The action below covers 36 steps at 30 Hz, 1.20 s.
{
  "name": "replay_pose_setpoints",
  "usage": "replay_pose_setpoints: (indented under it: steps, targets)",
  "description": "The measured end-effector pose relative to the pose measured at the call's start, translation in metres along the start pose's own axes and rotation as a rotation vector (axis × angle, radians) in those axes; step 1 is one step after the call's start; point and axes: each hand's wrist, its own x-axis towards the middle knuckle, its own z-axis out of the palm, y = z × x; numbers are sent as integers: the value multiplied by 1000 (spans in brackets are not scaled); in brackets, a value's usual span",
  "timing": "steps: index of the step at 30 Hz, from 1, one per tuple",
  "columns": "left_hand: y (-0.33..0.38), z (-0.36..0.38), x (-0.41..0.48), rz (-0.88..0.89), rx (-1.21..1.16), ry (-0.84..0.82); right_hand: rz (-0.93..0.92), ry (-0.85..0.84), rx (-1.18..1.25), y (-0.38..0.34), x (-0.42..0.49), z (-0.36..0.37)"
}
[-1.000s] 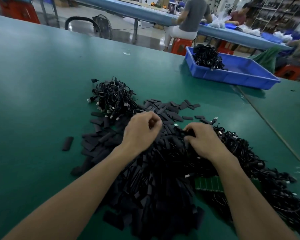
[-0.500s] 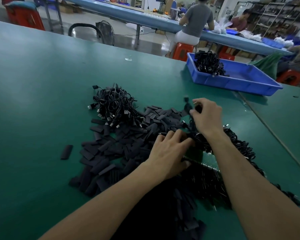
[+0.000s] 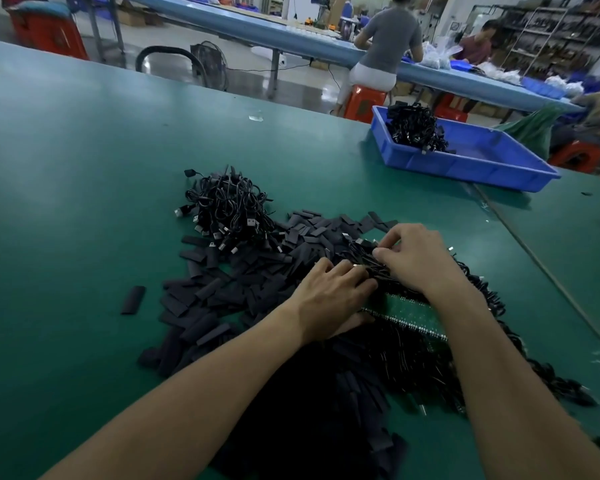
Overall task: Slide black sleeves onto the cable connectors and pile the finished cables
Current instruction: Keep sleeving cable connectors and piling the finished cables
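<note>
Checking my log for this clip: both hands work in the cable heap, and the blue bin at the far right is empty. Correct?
Not quite. The head view shows the blue bin holding a bundle of black cables. Both hands, left and right, are in the cable heap.

Blue tray (image 3: 465, 166), perhaps plastic, on green table (image 3: 84, 168)

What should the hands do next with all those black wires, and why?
Probably draw one cable free with the right hand, which is pinching into the tangled cables, while the left hand presses them flat. No black sleeve is in either hand yet, so a single connector seems needed first.
</note>
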Motion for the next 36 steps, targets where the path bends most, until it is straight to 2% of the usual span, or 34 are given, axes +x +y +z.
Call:
replay_pose_setpoints:
  steps: [2, 6, 10, 14, 17, 18, 21, 23, 25, 27, 29, 32, 36]
  targets:
    - [-5, -4, -5, 26, -4, 45, -45, -71, -7, 1, -3, -6]
    - [-10, -14, -3, 45, -58, 185, -159, -329, -130, -4, -19, -20]
    - [-9, -20, 7, -25, -77, 292, -177, -322, -219, -1, -30, -32]
    - [2, -30, 24, -286, -260, 248, -114, -66, -219, 6, -32, -31]
    - [7, -34, 33, -583, -661, 245, -87, 139, -188, 7, -29, -36]
    - [8, -33, 34, -607, -749, 200, -74, 206, -164, 8, -28, -39]
    - [21, -27, 32, -545, -763, -2, -79, 385, -119, 6, -25, -47]
    - [27, -21, 32, -569, -816, -3, -113, 462, -94, 3, -24, -47]
    - [28, -14, 31, -504, -764, -14, -150, 506, -71, 0, -24, -47]
    - [28, -8, 29, -420, -633, -60, -185, 480, -61, -1, -22, -48]
    - [27, -4, 28, -419, -515, -91, -218, 365, -52, -2, -19, -50]
    - [24, -3, 27, -430, -524, -52, -233, 316, -33, -3, -16, -51]
    - [16, -5, 21, -402, -645, 30, -201, 517, -13, -2, -13, -47]
